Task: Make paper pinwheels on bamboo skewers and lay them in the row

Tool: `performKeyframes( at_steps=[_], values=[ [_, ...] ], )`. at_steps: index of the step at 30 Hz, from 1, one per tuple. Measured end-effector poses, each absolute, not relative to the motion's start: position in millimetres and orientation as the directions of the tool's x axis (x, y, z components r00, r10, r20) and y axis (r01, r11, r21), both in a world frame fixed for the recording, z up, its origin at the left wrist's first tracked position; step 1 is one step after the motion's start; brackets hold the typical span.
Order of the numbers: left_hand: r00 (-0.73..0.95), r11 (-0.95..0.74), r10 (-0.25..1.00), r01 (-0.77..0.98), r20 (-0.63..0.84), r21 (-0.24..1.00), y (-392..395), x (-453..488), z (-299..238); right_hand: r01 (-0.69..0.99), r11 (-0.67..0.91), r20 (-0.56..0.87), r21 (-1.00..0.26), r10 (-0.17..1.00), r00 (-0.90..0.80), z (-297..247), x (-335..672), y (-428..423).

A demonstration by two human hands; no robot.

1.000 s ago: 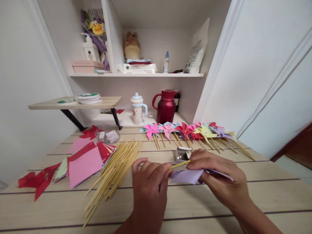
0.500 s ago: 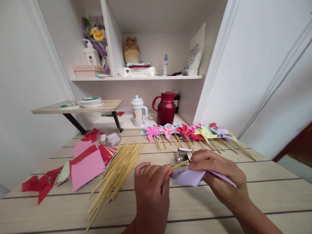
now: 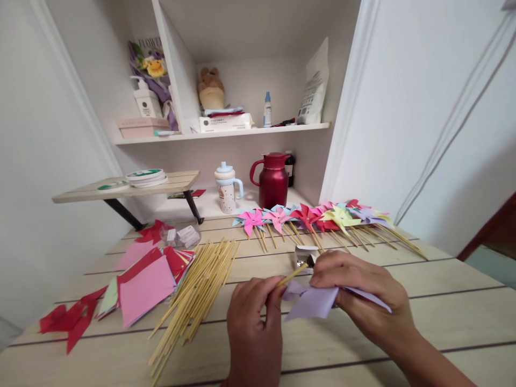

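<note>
My left hand [image 3: 255, 322] is closed around a thin wooden stick [image 3: 293, 274], whose end points up and right toward my other hand. In my right hand [image 3: 358, 287] a lilac paper pinwheel [image 3: 312, 303] is pinched between thumb and fingers, its folded blades sticking out on both sides. The stick's tip lies just short of the right fingertips; the pinwheel's centre is hidden under them. Right behind the tip stands a small open white box [image 3: 305, 253] with small shiny metal pieces inside.
Finished pinwheels [image 3: 306, 217] lie in a row at the back. Left of my hands are a pile of wooden sticks [image 3: 197, 295], coloured paper squares [image 3: 147, 290] and a red cut paper piece [image 3: 74, 317]. A cup [image 3: 228, 191] and a red jug [image 3: 273, 180] stand behind.
The view has tilted slightly. The stick's tip has drawn back a little from my right fingers, and my left thumb and forefinger show a wider gap below the stick. Both holds remain.
</note>
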State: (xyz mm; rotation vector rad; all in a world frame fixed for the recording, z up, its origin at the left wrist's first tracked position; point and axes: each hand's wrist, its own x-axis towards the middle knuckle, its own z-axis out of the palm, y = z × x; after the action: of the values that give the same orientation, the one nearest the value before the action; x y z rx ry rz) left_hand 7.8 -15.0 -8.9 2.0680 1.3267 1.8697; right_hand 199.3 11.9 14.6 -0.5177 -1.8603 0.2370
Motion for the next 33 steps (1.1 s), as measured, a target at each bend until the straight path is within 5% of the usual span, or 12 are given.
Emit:
performKeyframes(
  at_steps=[33],
  values=[
    [0.002, -0.682, 0.538, 0.588, 0.843, 0.434, -19.1, 3.6, -14.6, 0.199, 0.892, 0.86, -0.406, 0.447, -0.247, 23.6, 195.1, 6.5]
  ],
)
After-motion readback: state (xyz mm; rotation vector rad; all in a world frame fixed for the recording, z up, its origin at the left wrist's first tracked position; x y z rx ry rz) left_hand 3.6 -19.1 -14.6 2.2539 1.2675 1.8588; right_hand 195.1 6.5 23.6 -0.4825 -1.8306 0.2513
